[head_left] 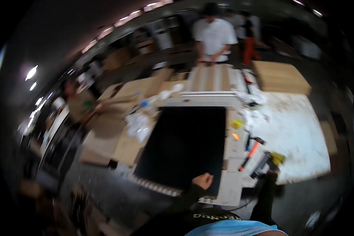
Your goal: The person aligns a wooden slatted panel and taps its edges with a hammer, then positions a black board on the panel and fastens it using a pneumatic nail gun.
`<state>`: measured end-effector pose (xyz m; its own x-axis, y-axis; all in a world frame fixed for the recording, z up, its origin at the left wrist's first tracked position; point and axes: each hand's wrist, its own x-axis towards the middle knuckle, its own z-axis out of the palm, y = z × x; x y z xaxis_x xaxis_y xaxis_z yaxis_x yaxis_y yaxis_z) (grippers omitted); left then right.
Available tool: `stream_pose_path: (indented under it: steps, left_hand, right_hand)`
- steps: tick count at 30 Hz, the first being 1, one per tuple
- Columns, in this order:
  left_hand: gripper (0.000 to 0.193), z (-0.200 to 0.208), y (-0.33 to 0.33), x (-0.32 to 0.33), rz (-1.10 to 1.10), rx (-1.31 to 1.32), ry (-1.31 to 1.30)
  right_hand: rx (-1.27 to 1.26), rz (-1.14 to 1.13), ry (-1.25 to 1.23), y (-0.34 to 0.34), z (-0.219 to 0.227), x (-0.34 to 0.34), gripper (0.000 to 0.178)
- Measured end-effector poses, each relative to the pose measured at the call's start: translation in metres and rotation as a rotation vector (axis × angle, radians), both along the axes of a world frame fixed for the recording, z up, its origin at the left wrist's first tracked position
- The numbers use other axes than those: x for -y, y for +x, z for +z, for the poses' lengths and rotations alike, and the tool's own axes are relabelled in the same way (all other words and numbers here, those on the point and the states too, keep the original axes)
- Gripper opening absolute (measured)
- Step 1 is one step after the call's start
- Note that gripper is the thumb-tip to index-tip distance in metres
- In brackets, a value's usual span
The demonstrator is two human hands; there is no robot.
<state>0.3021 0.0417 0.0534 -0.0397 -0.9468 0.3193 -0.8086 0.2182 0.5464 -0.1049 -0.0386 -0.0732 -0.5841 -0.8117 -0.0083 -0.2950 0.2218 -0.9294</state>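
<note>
A large black rectangular panel (pixel 183 145) lies on a pale work surface (pixel 232 173) in front of me. My left hand (pixel 203 181) is over the panel's near right corner, its fingers curled closed; anything inside them is hidden. Beyond the panel's right edge, my right hand (pixel 274 170) is blurred and dark, its fingers not readable. It is nearest to a grey and yellow tool-like thing (pixel 277 158), and I cannot tell if it grips it. Just left of that lies a long orange and black tool (pixel 249 155). A yellow item (pixel 236 124) and a small orange piece (pixel 235 136) are farther up.
A worn white board (pixel 293 133) spreads out at the right, with a cardboard stack (pixel 281 77) behind it. Crumpled clear plastic (pixel 138 125) and brown cardboard (pixel 106 135) lie on the left. Across the table stands a person in white (pixel 215 37); another person (pixel 80 104) works at the left.
</note>
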Motion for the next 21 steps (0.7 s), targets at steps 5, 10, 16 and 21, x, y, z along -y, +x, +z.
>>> stream_pose_path:
  steps: [5, 10, 16, 21]
  left_hand:
    - [0.021, -0.003, 0.014, 0.004, 0.028, 0.026, 0.038]
    - [0.021, 0.032, -0.007, 0.018, -0.344, -0.507, 0.33]
    - [0.049, 0.125, -0.043, -0.029, -0.596, -0.49, -0.013]
    - [0.051, 0.175, 0.045, -0.062, -0.415, -0.581, 0.018]
  right_hand:
    - [0.39, -0.039, 0.039, -0.056, -0.053, -0.065, 0.037]
    - [0.624, -0.328, -0.274, -0.034, -0.066, -0.085, 0.035]
    - [0.983, -0.01, -0.284, 0.109, 0.064, -0.091, 0.035]
    - [1.064, 0.243, -0.557, 0.274, 0.216, -0.128, 0.034]
